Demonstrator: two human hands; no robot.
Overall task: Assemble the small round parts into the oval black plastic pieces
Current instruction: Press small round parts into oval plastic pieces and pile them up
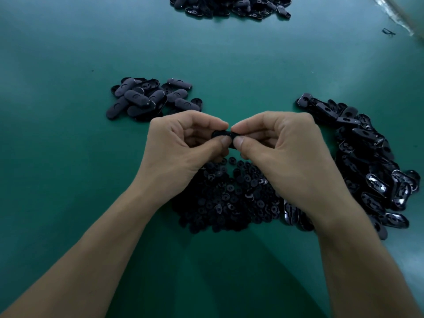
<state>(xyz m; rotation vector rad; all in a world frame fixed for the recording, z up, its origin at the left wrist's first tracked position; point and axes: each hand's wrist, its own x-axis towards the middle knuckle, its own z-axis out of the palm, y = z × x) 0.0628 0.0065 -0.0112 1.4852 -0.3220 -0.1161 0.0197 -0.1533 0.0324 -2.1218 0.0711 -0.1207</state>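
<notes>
Between the fingertips of both hands, above the middle of the green table (68,53), an oval black piece (222,134) is being held off the surface. The left hand (181,145) is pinching its left end with thumb and forefinger, the other fingers curling under. The right hand (282,148) is pinching its right end the same way, so the 2 thumbs are almost meeting over the piece and are hiding most of it. Only a dark strip is showing between the fingertips. Whether a round part is sitting in it cannot be told.

Directly below the hands, a heap of small round parts (224,198) is lying on the table, with both wrists passing over its edges. To the right, a pile of glossy oval pieces (367,161) is running from behind the right hand down along the forearm. To the upper left of the left hand, well apart from it, a smaller stack of matte oval pieces (151,99) is lying with smooth backs up. At the far edge of the table a further pile (229,6) of dark pieces is partly showing. Near the upper right corner, 1 small black scrap (387,32) is lying alone.
</notes>
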